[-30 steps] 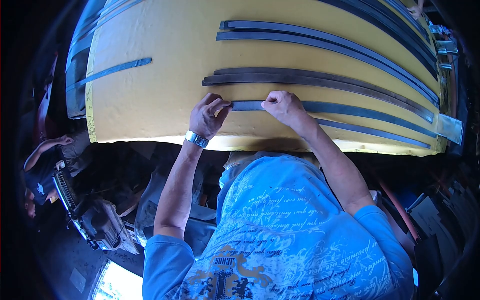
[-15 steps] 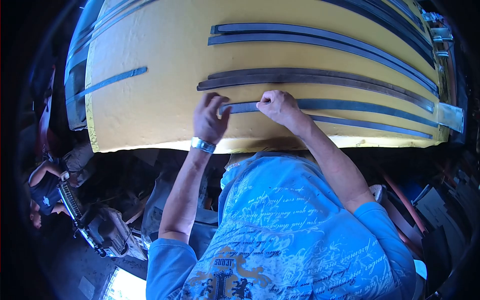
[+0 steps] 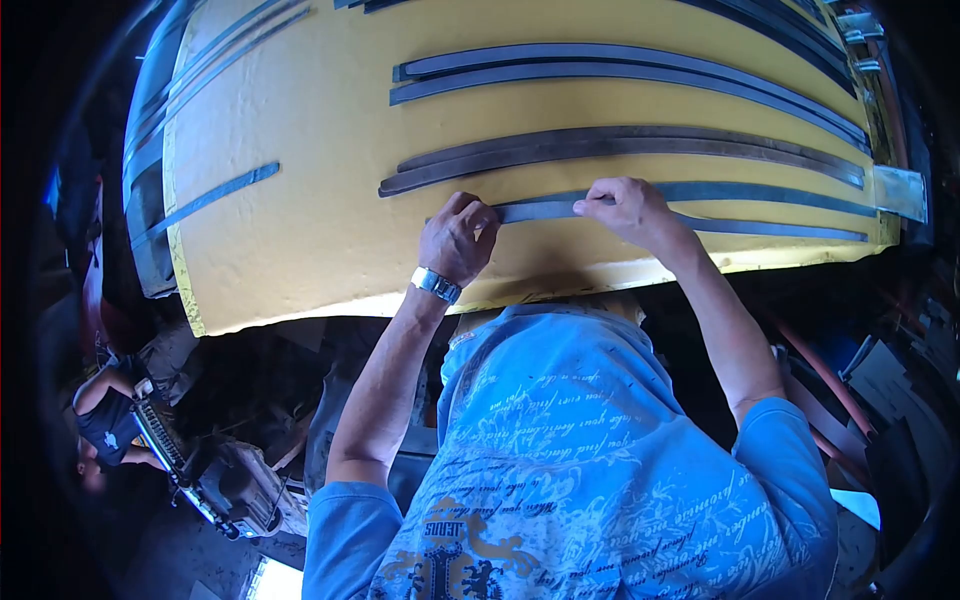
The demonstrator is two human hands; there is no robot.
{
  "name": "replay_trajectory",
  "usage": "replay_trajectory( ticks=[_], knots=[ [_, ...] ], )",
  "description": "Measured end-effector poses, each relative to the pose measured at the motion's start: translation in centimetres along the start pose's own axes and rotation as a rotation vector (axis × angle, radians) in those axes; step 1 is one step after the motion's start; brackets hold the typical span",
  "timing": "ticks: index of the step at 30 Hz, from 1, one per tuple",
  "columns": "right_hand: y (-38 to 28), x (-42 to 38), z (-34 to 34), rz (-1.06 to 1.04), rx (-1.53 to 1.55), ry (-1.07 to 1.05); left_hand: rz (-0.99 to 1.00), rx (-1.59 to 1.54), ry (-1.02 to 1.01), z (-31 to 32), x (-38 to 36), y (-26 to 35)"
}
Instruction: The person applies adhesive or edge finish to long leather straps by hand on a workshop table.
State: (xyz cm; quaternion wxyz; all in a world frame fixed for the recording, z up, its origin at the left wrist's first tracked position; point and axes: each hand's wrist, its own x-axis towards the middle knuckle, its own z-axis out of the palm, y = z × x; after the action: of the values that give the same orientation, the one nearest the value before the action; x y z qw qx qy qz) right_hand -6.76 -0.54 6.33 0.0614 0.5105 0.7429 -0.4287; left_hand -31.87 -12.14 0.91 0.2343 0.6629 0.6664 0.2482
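Pinched at its left end by my left hand (image 3: 460, 238), a long grey belt-like strip (image 3: 535, 211) runs to the right across a yellow curved surface. My right hand (image 3: 628, 210) is closed on the same strip farther along, thumb against fingers. Just behind lies a dark blue-grey strip (image 3: 760, 194), partly covered by my right hand. A pair of brown strips (image 3: 560, 146) rests a little farther up, apart from both hands. The exact fingertip contact is partly hidden.
The yellow surface (image 3: 300, 240) curves down at its near edge, close to my body. More paired strips (image 3: 620, 70) lie farther back, and a single strip (image 3: 220, 195) is at the left. A metal plate (image 3: 900, 193) sticks out at the right. Another person (image 3: 105, 415) is at the lower left.
My left hand has moved right and closed on the strip's end. My right hand has shifted right and now pinches the nearer grey strip. The view has turned slightly.
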Motion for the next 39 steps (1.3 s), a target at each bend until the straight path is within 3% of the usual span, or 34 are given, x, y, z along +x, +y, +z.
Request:
replay_trajectory(
  ticks=[4, 6, 19, 21, 39],
  knots=[
    [0.6, 0.0, -0.2, 0.038, -0.042, 0.010, -0.058, 0.061, -0.033, -0.4, 0.6, 1.4],
    [0.9, 0.2, 0.1, 0.015, -0.051, 0.034, 0.049, 0.098, 0.011, -0.1, 0.7, 1.2],
    [0.9, 0.7, 1.0, 0.008, -0.103, 0.113, 0.118, 0.111, 0.079, 0.4, -0.1, 0.7],
    [0.8, 0.8, 1.0, 0.029, -0.107, 0.109, 0.015, 0.054, 0.029, 0.4, -0.2, 0.8],
    [1.0, 1.1, 1.4, 0.045, -0.093, 0.112, 0.035, 0.043, 0.048, 0.6, 0.0, 0.8]
  ],
)
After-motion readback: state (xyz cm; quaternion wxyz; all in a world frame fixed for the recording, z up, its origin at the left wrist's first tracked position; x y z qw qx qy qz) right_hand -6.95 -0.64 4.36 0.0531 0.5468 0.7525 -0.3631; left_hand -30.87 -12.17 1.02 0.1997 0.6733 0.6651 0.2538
